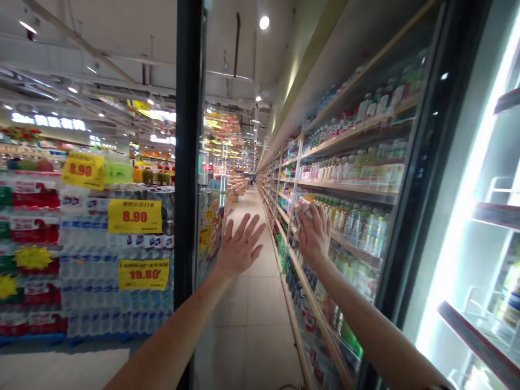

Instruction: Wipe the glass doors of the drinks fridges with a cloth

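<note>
My left hand (pixel 242 246) is raised in front of a glass door pane (pixel 239 303), fingers spread, with nothing in it. It appears to rest against the glass, though the contact itself is hard to make out. To its right, my right hand (pixel 314 235) is pressed toward the same pane, with its fingers bent over a crumpled white cloth (pixel 304 211). Most of the cloth is covered by the fingers. A dark door frame (pixel 189 162) borders the pane on the left, and another dark upright stands at its right.
At right is a lit refrigerated cabinet with shelves (pixel 495 214). Rows of bottles (pixel 361 165) appear in the pane, seen through it or reflected. Packs of bottled water (pixel 93 271) with yellow price signs (pixel 135 216) are stacked at left. Tiled floor (pixel 81 368) lies below.
</note>
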Demonstrator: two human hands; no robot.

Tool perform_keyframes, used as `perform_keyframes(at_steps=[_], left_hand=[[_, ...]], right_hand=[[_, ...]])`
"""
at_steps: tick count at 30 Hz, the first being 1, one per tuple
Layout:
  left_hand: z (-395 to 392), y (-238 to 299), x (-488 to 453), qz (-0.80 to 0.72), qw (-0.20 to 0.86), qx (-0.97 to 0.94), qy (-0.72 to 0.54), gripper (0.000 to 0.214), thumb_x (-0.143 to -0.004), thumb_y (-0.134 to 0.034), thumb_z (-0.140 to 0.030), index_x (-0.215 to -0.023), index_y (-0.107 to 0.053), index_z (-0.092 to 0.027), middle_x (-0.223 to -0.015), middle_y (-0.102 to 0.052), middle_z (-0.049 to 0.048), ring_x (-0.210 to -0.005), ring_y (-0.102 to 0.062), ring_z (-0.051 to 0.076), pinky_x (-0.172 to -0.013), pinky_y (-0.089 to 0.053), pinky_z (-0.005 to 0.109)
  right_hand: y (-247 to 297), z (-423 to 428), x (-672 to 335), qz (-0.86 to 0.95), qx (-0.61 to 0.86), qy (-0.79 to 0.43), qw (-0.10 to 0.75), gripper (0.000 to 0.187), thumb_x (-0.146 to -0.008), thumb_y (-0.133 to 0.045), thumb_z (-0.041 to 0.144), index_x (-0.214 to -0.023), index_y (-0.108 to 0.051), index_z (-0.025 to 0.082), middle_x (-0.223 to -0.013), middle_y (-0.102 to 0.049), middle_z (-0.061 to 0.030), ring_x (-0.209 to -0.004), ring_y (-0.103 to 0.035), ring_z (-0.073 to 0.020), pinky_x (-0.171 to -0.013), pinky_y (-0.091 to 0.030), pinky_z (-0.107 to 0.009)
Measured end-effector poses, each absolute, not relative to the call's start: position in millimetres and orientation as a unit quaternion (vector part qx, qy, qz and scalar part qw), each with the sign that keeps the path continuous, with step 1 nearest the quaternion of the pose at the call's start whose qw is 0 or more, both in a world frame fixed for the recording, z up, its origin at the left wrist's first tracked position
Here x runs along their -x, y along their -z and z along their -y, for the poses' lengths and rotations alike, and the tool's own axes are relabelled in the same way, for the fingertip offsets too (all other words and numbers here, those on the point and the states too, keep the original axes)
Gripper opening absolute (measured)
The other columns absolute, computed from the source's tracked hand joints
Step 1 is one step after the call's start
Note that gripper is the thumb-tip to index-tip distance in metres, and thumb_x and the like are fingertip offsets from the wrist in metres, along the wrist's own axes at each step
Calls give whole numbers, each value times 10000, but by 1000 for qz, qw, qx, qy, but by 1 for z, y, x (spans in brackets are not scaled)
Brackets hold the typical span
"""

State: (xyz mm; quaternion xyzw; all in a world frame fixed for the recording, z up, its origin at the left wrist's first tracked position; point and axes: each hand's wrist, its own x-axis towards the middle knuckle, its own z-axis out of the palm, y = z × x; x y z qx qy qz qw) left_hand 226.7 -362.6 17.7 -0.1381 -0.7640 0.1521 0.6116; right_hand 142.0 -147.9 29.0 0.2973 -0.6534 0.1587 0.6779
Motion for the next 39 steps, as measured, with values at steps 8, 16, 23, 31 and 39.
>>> perform_keyframes(at_steps=[8, 16, 23, 31, 39], left_hand=[[362, -19, -227, 759, 620, 143, -137, 524, -892, -476, -351, -1392, -370, -235, -1412, -422, 85, -1376, -266, 234, -1153, -51, 461], [360, -18, -226, 751, 629, 145, -138, 556, -902, -449, -338, -1427, -297, -237, -1417, -416, 84, -1375, -262, 235, -1152, -35, 467], [361, -20, -226, 750, 629, 158, -128, 627, -888, -487, -334, -1450, -223, -256, -1421, -410, 78, -1378, -256, 226, -1153, -37, 457], [361, -18, -225, 760, 621, 150, -121, 584, -891, -470, -341, -1435, -271, -263, -1425, -404, 76, -1377, -263, 232, -1152, -28, 472], [363, -19, -222, 732, 651, 157, -125, 605, -893, -476, -338, -1445, -241, -262, -1395, -451, 76, -1374, -268, 217, -1156, -46, 446]], right_hand=[[33, 126, -141, 689, -360, -86, 623, 457, -844, -474, 194, -1282, -502, 320, -1364, -479, -46, -1363, -294, -268, -1096, -259, -512], [-5, 73, -107, 621, -100, -290, 722, 496, -889, -333, 194, -1379, -384, 142, -1459, -305, -204, -1373, -248, -319, -1047, -286, -597], [18, 151, -146, 682, -336, -128, 636, 433, -846, -448, 213, -1264, -523, 300, -1395, -450, -48, -1371, -290, -267, -1100, -277, -499], [-15, 61, -98, 637, -90, -295, 707, 488, -894, -333, 231, -1371, -406, 164, -1464, -317, -162, -1381, -248, -287, -1075, -273, -570], [0, 100, -120, 683, -302, -114, 656, 415, -847, -447, 221, -1249, -537, 269, -1393, -445, -78, -1377, -277, -254, -1090, -288, -507]])
